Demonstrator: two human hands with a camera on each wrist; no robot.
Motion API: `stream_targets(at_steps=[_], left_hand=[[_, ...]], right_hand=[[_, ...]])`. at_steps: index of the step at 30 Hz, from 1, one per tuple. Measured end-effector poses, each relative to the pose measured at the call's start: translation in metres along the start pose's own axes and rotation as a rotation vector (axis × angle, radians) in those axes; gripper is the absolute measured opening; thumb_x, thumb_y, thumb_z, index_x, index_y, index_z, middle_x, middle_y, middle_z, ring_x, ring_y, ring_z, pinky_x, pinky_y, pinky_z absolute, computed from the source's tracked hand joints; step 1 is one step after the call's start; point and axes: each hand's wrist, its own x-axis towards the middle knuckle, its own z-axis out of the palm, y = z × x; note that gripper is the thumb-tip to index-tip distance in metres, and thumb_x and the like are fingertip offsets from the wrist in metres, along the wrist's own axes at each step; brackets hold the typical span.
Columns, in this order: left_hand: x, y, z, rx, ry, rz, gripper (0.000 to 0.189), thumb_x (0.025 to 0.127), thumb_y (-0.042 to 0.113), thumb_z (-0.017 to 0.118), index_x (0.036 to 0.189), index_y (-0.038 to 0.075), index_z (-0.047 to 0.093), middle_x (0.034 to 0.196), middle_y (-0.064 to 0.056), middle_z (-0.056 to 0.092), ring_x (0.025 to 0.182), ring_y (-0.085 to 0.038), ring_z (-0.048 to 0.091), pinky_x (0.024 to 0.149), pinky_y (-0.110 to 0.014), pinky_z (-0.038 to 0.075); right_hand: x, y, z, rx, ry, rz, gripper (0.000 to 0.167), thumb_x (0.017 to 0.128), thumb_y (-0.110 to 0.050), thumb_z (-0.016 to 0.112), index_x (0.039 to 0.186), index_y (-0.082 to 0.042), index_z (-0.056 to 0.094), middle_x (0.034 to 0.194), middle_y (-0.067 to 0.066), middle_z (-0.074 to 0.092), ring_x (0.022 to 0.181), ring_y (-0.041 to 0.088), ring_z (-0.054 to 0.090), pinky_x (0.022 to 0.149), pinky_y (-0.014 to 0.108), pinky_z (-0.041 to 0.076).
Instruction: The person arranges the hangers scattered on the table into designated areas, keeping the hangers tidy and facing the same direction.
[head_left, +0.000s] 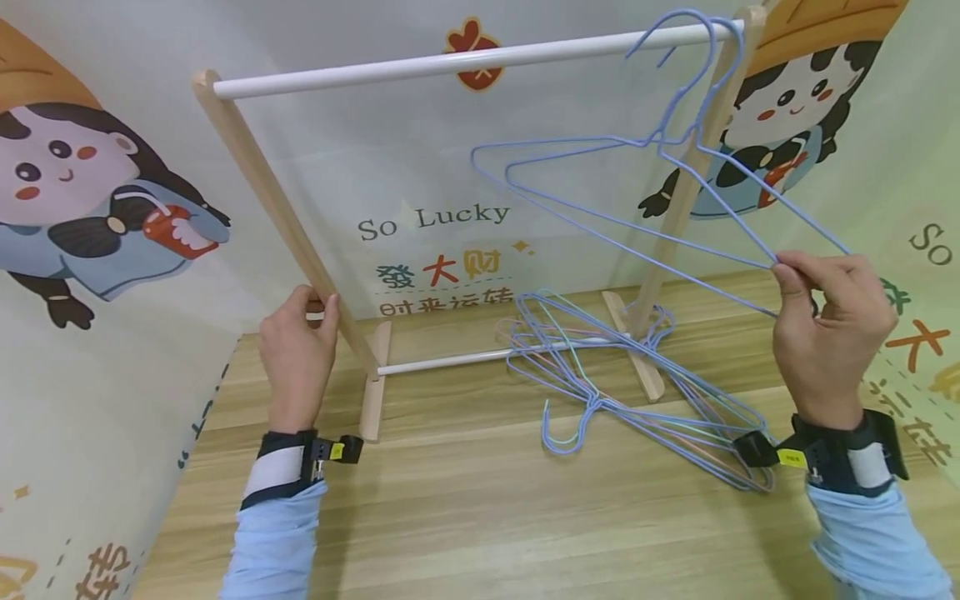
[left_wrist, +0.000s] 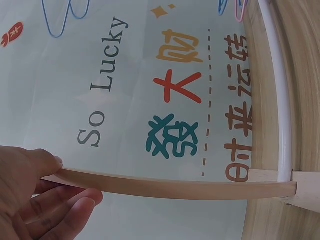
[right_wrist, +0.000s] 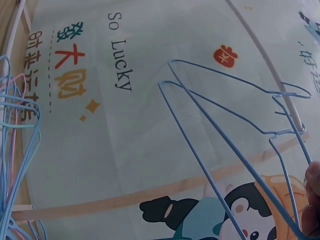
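My left hand (head_left: 298,354) pinches the left wooden post (head_left: 273,196) of a small clothes rack, thumb on one side and fingertips on the other; the left wrist view shows this grip closely. At the right, my right hand (head_left: 836,333) pinches the lower right corner of a blue hanger (head_left: 720,192) between thumb and fingers. A second blue hanger (head_left: 787,202) is close beside it, its corner passing behind the hand; whether that one is held too is unclear. Both hooks are at the right end of the white top rail (head_left: 480,58) and appear to go over it.
A tangled pile of blue, pink and green hangers (head_left: 592,400) lies on the wooden tabletop (head_left: 480,517), partly over the rack's lower white bar (head_left: 450,360) and right foot (head_left: 645,375). A printed backdrop (head_left: 420,167) stands close behind and at both sides.
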Motion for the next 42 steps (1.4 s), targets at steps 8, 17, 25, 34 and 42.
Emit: stream_targets(at_steps=[8,17,25,34,42], left_hand=[[-0.003,-0.003,-0.001,0.004,0.000,0.018,0.025,0.101,0.019,0.066,0.098,-0.006,0.066,0.093,-0.023,0.072,0.075,-0.037,0.072,0.063,-0.050,0.058],[0.000,-0.001,0.000,-0.005,0.007,0.012,0.025,0.101,0.019,0.066,0.097,-0.005,0.066,0.093,-0.022,0.072,0.075,-0.037,0.072,0.064,-0.051,0.058],[0.000,-0.001,0.002,-0.007,0.011,0.021,0.025,0.101,0.019,0.066,0.096,-0.005,0.066,0.092,-0.022,0.072,0.074,-0.037,0.072,0.063,-0.050,0.058],[0.002,0.001,0.001,-0.006,0.008,0.008,0.025,0.101,0.019,0.065,0.097,-0.006,0.066,0.092,-0.023,0.072,0.075,-0.037,0.072,0.065,-0.050,0.058],[0.001,0.002,0.000,-0.007,0.008,0.007,0.025,0.101,0.019,0.065,0.098,-0.006,0.067,0.092,-0.022,0.072,0.075,-0.037,0.072,0.064,-0.050,0.058]], right_hand=[[0.002,-0.007,-0.001,-0.024,0.028,0.017,0.005,0.085,0.009,0.076,0.090,0.009,0.076,0.076,-0.009,0.058,0.075,-0.005,0.045,0.068,0.020,0.024],[0.010,-0.021,-0.001,-0.024,0.003,0.048,0.007,0.086,0.015,0.071,0.092,0.014,0.073,0.080,-0.023,0.048,0.078,-0.006,0.043,0.070,0.020,0.024],[0.010,-0.001,-0.003,-0.050,0.001,0.031,0.007,0.088,0.008,0.074,0.094,0.009,0.076,0.081,-0.025,0.050,0.080,-0.005,0.048,0.071,0.019,0.027],[0.012,0.008,-0.003,-0.053,-0.007,0.035,0.006,0.089,0.005,0.075,0.094,0.007,0.077,0.081,-0.026,0.051,0.081,-0.004,0.049,0.072,0.020,0.028],[0.009,0.012,-0.004,-0.074,-0.032,0.017,0.006,0.088,0.005,0.075,0.093,0.007,0.077,0.082,-0.026,0.049,0.081,-0.006,0.049,0.073,0.019,0.031]])
